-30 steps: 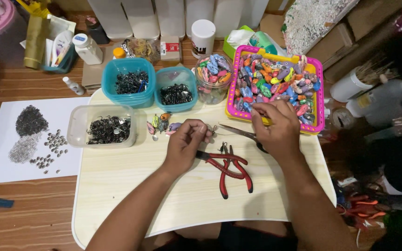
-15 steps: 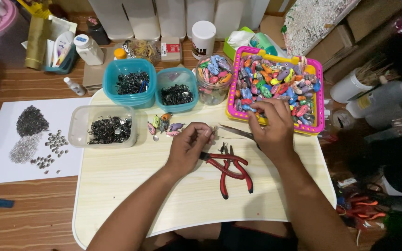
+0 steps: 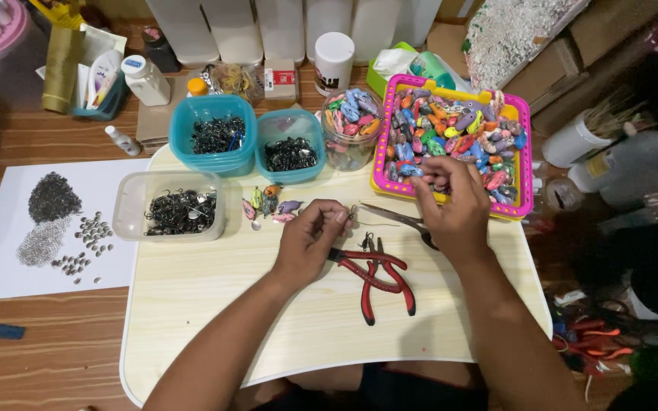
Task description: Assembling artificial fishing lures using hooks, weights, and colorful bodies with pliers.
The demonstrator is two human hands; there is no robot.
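L hand [image 3: 310, 236] is curled over the pale lap table [image 3: 215, 320], fingertips pinched on a tiny metal piece [image 3: 352, 218], too small to ID. R hand [image 3: 451, 202] reaches into the pink tray [image 3: 525, 164] w/ fingers bent among the coloured lures [image 3: 458, 133]; can't tell if it grips one. Red pliers [image 3: 378, 278] lie just below both hands.

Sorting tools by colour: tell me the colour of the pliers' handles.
Red handles on the pliers, clearest in the head view.

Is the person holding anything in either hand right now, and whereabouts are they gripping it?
The left hand pinches a small metal piece between its fingertips; its kind is too small to tell. The right hand reaches into the pink tray of colourful lures; whether it grips one cannot be told.
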